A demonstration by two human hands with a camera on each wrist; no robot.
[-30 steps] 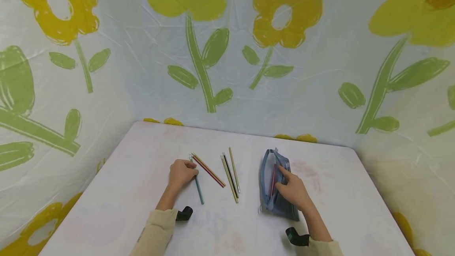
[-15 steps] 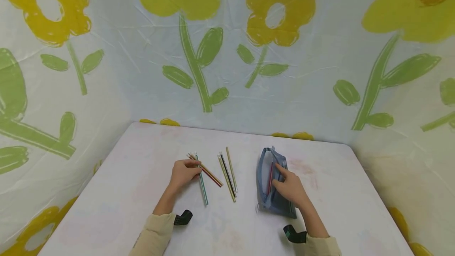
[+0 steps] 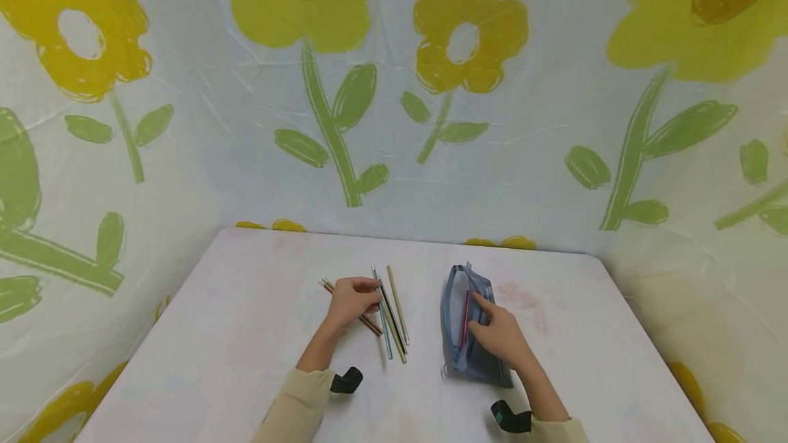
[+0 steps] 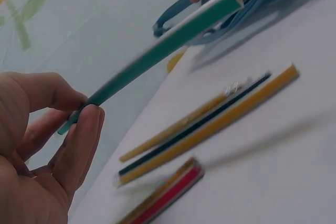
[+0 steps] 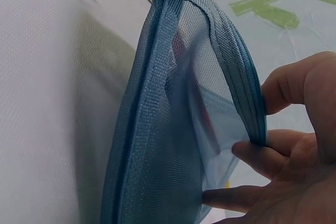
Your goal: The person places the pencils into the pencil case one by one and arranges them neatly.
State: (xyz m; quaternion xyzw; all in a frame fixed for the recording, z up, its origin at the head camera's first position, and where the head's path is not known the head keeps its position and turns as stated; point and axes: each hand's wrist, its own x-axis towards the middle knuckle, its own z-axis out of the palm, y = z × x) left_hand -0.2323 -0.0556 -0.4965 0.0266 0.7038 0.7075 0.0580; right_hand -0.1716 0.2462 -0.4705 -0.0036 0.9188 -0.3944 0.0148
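Observation:
My left hand (image 3: pixel 352 303) pinches a teal pencil (image 4: pixel 163 51) between thumb and fingertips near one end, raised over the other pencils in the left wrist view. Beneath it on the table lie two gold pencils and a dark one (image 4: pixel 194 124), with a red pencil (image 4: pixel 170 195) and a brownish one paired to their left. A blue mesh pencil case (image 3: pixel 485 369) lies to the right with its zip mouth spread. The right hand (image 3: pixel 500 335) grips one zip edge (image 5: pixel 247 87) of it between thumb and fingers. Inside the case a red pencil (image 3: pixel 465 320) shows.
The white table (image 3: pixel 215 374) has a far edge close to a flower-printed cloth wall (image 3: pixel 505 190). Similar cloth hangs at both sides. Black camera mounts (image 3: pixel 347 381) stick out at the wrists.
My left hand has lifted the teal pencil and carried it rightward, past the red and brown pair to over the gold and dark ones. The right hand stays on the case's edge.

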